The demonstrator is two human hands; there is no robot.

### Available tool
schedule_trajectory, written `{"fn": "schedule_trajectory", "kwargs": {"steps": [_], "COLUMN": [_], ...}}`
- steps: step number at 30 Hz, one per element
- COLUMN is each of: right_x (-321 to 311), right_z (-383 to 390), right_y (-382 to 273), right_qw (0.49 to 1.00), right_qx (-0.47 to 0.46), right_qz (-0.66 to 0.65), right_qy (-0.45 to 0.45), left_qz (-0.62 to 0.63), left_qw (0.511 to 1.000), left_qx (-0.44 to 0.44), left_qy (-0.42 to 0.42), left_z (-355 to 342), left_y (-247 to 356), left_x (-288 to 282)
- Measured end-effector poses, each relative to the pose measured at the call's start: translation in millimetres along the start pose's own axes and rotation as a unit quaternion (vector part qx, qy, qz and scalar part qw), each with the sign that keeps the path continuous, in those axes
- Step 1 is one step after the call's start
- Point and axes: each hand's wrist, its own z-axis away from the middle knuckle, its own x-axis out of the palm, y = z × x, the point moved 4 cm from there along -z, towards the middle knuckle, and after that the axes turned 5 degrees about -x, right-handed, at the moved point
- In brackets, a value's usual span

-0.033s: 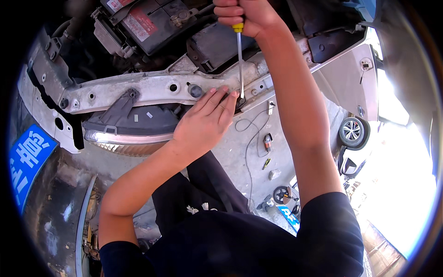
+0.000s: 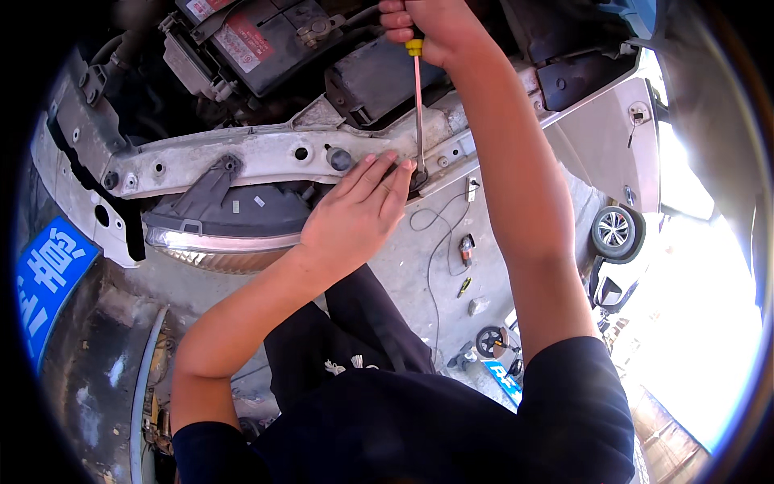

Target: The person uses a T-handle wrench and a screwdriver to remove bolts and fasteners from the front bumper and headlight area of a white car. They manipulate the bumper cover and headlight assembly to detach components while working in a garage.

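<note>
My right hand (image 2: 435, 28) is wrapped round the yellow and dark handle of a long screwdriver (image 2: 418, 105). The shaft stands nearly upright in the picture, its tip at a small dark fitting (image 2: 418, 179) on the edge of the car's pale front crossmember (image 2: 266, 152). Stretched out, the fingers of my left hand (image 2: 355, 211) lie over that crossmember, the index fingertip close beside the tip. Exactly what the tip touches is too small to tell. Left of my left hand sits a headlight (image 2: 234, 222) below the crossmember.
Behind the crossmember lies the engine bay with a battery (image 2: 250, 44) and a dark plastic box (image 2: 379, 81). A cable (image 2: 431, 266), a spray can (image 2: 467, 250) and a small green-handled tool (image 2: 465, 286) lie on the floor. A detached-looking blue sign (image 2: 52, 278) stands at left.
My right hand has shifted slightly to the right at the top, while the screwdriver's tip sits a little further left. My left hand stays on the crossmember.
</note>
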Motion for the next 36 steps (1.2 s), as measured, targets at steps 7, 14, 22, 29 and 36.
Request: {"fn": "schedule_trajectory", "kwargs": {"steps": [7, 14, 22, 29, 36], "right_x": [-30.6, -12.8, -12.3, 18.2, 22.0], "right_z": [19.6, -1.1, 4.6, -4.4, 19.6], "right_y": [-16.5, -3.8, -10.7, 2.4, -15.8], "right_qw": [0.983, 0.968, 0.968, 0.973, 0.991], "right_qx": [-0.04, 0.02, 0.005, 0.07, -0.028], "right_qz": [-0.148, -0.179, -0.164, -0.13, -0.061], "right_qy": [-0.1, -0.172, -0.188, -0.18, -0.115], "left_qz": [0.003, -0.005, -0.013, 0.0, 0.002], "left_qw": [1.0, 1.0, 1.0, 1.0, 1.0], "left_qx": [-0.007, 0.001, 0.002, -0.001, -0.003], "left_qy": [0.008, -0.003, 0.001, 0.001, -0.001], "left_z": [-0.7, -2.0, -1.6, -1.5, -1.2], "left_y": [2.1, 3.6, 4.3, 3.6, 4.1], "left_x": [1.1, -0.1, -0.6, -1.8, -2.8]}}
